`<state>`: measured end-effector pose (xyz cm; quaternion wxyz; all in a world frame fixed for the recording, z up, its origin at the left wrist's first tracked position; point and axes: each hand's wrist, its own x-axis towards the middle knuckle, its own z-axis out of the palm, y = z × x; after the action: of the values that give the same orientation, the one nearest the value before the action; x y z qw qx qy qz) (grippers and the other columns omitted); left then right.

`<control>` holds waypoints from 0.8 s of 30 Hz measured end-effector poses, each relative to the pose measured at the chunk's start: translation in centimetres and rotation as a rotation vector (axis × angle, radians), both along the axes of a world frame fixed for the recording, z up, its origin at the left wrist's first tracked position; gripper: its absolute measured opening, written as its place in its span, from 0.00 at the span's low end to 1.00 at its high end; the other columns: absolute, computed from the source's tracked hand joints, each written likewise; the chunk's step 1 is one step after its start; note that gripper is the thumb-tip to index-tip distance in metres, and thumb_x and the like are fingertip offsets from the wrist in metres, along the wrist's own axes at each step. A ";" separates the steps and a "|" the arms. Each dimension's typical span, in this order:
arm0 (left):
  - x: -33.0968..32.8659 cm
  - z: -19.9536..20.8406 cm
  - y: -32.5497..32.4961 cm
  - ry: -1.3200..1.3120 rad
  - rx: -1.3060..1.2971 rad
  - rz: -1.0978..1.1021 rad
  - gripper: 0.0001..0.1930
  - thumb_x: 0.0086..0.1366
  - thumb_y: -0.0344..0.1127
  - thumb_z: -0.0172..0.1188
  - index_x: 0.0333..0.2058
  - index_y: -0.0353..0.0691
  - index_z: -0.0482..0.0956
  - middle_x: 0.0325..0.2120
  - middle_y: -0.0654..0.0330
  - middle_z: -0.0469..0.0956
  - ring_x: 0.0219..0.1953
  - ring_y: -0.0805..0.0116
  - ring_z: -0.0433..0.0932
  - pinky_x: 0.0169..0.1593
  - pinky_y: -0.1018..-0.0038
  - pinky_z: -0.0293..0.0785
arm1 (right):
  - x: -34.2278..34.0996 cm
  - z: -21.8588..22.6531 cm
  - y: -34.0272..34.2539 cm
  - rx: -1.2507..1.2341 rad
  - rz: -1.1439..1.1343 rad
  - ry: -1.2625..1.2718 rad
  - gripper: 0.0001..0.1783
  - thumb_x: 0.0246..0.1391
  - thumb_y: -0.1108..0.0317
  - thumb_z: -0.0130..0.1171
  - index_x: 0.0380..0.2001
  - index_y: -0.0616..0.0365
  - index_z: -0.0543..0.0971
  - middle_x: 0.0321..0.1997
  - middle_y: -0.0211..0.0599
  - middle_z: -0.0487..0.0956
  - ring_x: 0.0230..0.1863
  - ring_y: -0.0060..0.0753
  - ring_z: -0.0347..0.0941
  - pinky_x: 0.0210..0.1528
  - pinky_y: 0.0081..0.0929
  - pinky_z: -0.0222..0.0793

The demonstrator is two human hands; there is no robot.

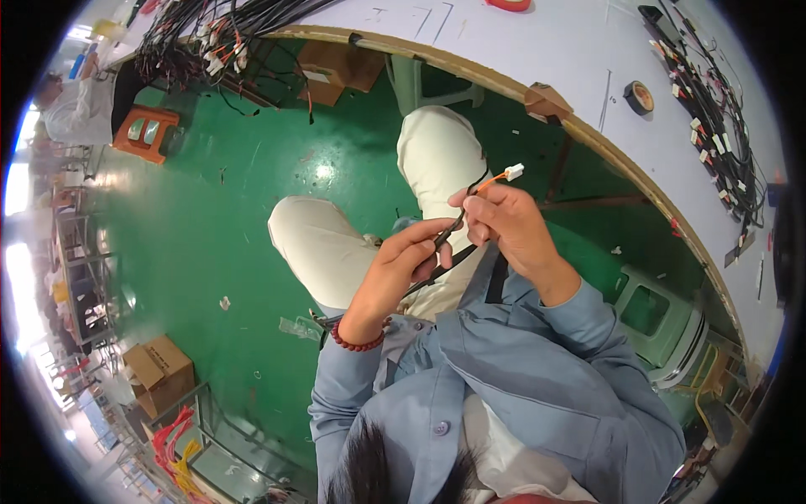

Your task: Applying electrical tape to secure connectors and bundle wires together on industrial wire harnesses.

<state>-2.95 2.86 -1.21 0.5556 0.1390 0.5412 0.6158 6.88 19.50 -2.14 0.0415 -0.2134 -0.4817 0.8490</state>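
Observation:
Above my lap I hold a black cable harness (pixel 447 233) between both hands. My left hand (pixel 409 255), with a red bead bracelet at the wrist, is closed round its black sleeved length. Thumb and fingers of my right hand (pixel 504 220) pinch the harness near its upper end. Beyond that pinch, orange and dark wires stick out, and a small white connector (pixel 514 172) tips the orange ones. More black cable runs down from my hands toward my waist, where its far end is partly hidden.
A white-topped table (pixel 537 59) curves ahead and right. Bundled black cables (pixel 714 134) with white connectors and a tape roll (pixel 639 97) lie on it. Another harness pile (pixel 218 42) hangs over its left edge. Stools (pixel 659 323) and cardboard boxes (pixel 158 374) stand on the green floor.

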 end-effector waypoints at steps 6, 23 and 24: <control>0.1 0.1 -0.4 0.080 0.077 -0.027 0.19 0.65 0.28 0.42 0.55 0.34 0.64 0.29 0.66 0.69 0.25 0.81 0.58 0.29 0.85 0.55 | -0.1 0.4 -0.8 -0.060 -0.058 0.049 0.10 0.54 0.71 0.54 0.37 0.67 0.75 0.26 0.30 0.73 0.25 0.20 0.69 0.30 0.18 0.65; 1.0 1.0 -0.5 0.071 0.065 0.014 0.17 0.67 0.29 0.44 0.53 0.34 0.65 0.29 0.67 0.71 0.25 0.84 0.58 0.27 0.88 0.54 | 1.2 0.5 -0.9 -0.141 -0.045 0.057 0.12 0.57 0.72 0.50 0.40 0.69 0.76 0.39 0.38 0.76 0.30 0.25 0.72 0.37 0.22 0.69; 1.0 1.2 -0.5 0.056 0.055 0.028 0.16 0.66 0.30 0.45 0.52 0.34 0.66 0.27 0.68 0.70 0.23 0.85 0.57 0.26 0.88 0.52 | 1.2 0.6 -1.0 -0.141 -0.046 0.057 0.12 0.57 0.72 0.50 0.40 0.69 0.76 0.39 0.38 0.76 0.30 0.25 0.72 0.37 0.22 0.69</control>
<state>-1.99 2.38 0.04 0.5276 0.1639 0.5412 0.6340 8.08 18.46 -1.50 0.0593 -0.2024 -0.4142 0.8854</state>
